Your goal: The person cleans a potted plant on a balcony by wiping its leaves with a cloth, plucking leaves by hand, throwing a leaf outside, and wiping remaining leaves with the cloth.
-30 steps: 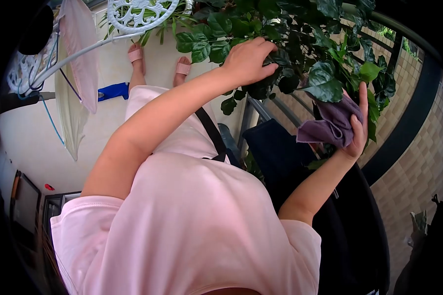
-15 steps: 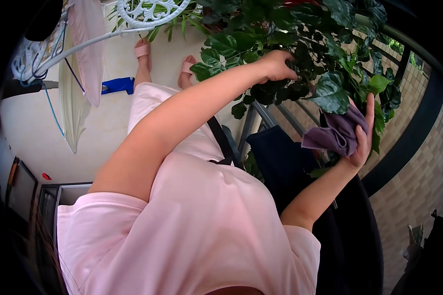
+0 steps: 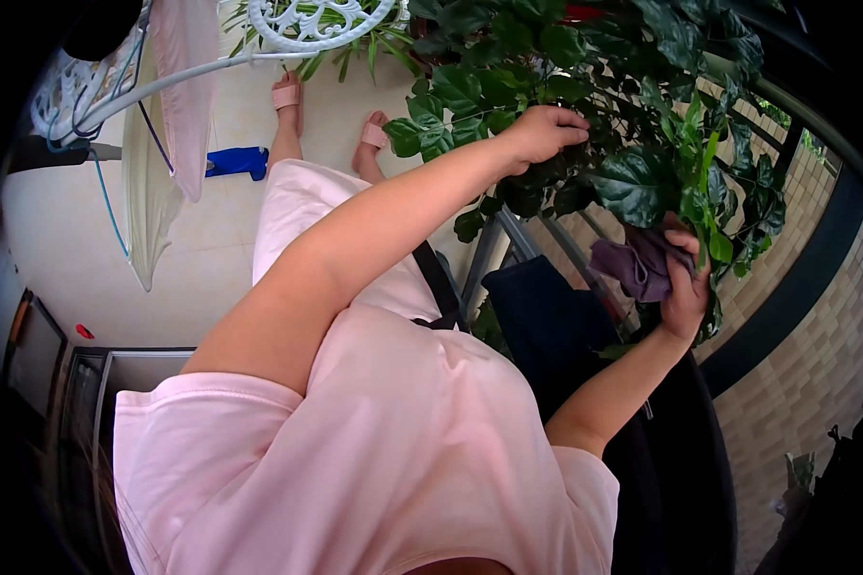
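A leafy potted plant (image 3: 642,182) with dark glossy leaves fills the upper right. My left hand (image 3: 544,134) reaches across into its foliage, fingers curled together at the dark leaves; what they pinch, if anything, is hidden. On the right, my right hand (image 3: 686,292) is closed around a crumpled purple cloth (image 3: 633,268) among the lower leaves. Its fingers bend over the cloth beside a bright green shoot (image 3: 708,182). One large leaf (image 3: 635,185) hangs between the two hands, just above the cloth.
A dark cloth (image 3: 547,307) hangs over a grey metal frame (image 3: 484,254) below the plant. A dark railing (image 3: 786,287) curves along the right. White scrolled metalwork (image 3: 321,24) and hanging fabric (image 3: 153,192) are at upper left. A blue object (image 3: 237,163) lies on the tiled floor.
My right hand's fingers, stretched upward before, now bend over the purple cloth, and the hand sits slightly lower and further left. My left hand's thumb and fingers have come closer together.
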Tool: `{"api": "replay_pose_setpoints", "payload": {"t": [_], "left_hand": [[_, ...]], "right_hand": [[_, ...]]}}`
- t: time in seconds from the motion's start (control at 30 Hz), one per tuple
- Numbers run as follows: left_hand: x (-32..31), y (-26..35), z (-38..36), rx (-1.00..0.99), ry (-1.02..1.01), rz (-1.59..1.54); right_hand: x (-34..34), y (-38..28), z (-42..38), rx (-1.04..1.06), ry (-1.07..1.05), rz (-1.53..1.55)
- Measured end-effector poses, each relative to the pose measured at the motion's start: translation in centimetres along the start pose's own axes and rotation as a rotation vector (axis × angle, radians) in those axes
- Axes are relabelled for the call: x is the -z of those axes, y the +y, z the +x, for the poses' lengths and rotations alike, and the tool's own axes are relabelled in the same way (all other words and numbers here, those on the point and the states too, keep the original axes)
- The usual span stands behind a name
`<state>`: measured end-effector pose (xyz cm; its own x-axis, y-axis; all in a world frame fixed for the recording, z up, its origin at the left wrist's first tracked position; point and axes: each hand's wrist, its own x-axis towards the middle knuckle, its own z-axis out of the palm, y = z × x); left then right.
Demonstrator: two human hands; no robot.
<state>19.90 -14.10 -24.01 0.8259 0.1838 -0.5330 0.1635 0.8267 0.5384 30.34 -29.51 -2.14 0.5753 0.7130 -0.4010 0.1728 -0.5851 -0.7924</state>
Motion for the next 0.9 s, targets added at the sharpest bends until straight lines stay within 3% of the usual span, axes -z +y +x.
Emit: {"api": "replay_pose_setpoints", "payload": {"t": [0.1, 0.13, 0.2, 0.23, 0.33, 0.4, 0.47, 0.53, 0.6, 0.63, 0.67, 0.7, 0.73, 0.83, 0.9], "left_hand": [[0.4, 0.2, -0.1, 0.058, -0.037, -0.098], [0.6, 0.1, -0.3, 0.051, -0.061, -0.109], [1.1, -0.1, -0.5, 0.035, -0.107, -0.129], [0.8, -0.8, -0.6, -0.124, -0.06, -0.145], [-0.2, -0.3, -0.9, -0.234, 0.12, 0.079], [0.3, -2.1, 0.2, -0.237, 0.054, 0.028], [0.3, -2.7, 0.7, -0.208, 0.051, 0.052], [0.7, -2.5, 0.4, -0.192, 0.056, 0.087], [0.9, -2.3, -0.1, -0.155, 0.071, 0.112], [1.0, -2.2, -0.1, -0.137, 0.029, 0.156], [0.9, -2.2, -0.3, -0.162, 0.059, 0.16], [0.7, -2.3, -0.6, -0.189, 0.091, 0.162], [0.7, -2.1, -0.9, -0.215, 0.123, 0.164], [2.5, -3.2, 0.7, -0.282, -0.067, 0.185], [2.5, -2.3, -0.6, -0.259, -0.104, 0.121]], "right_hand": [[-1.5, -1.0, 1.7, 0.001, -0.308, -0.4], [-2.2, -0.4, 1.7, -0.064, -0.281, -0.452], [-4.9, -1.2, 2.6, -0.001, -0.289, -0.505], [-5.8, -0.8, 2.7, 0.049, -0.253, -0.593], [-9.0, -0.2, 3.0, 0.094, -0.108, -0.728], [-11.2, 0.2, 3.2, 0.032, 0.008, -0.471], [-11.8, 2.7, 3.1, -0.032, 0.203, -0.4], [-11.7, 6.7, 4.0, 0.322, 0.407, -0.815], [-13.9, 3.3, 5.5, 0.129, 0.529, -0.423], [-13.6, 3.7, 6.2, 0.239, 0.429, -0.532], [-13.8, 2.7, 6.5, 0.0, 0.348, -0.756], [-13.7, 3.6, 7.0, -0.057, 0.285, -0.811], [-13.0, 6.1, 7.5, 0.034, 0.21, -0.675], [-10.6, 13.2, 9.0, 0.135, 0.011, -0.423], [-9.1, 15.1, 9.1, 0.233, 0.043, -0.747]]}}
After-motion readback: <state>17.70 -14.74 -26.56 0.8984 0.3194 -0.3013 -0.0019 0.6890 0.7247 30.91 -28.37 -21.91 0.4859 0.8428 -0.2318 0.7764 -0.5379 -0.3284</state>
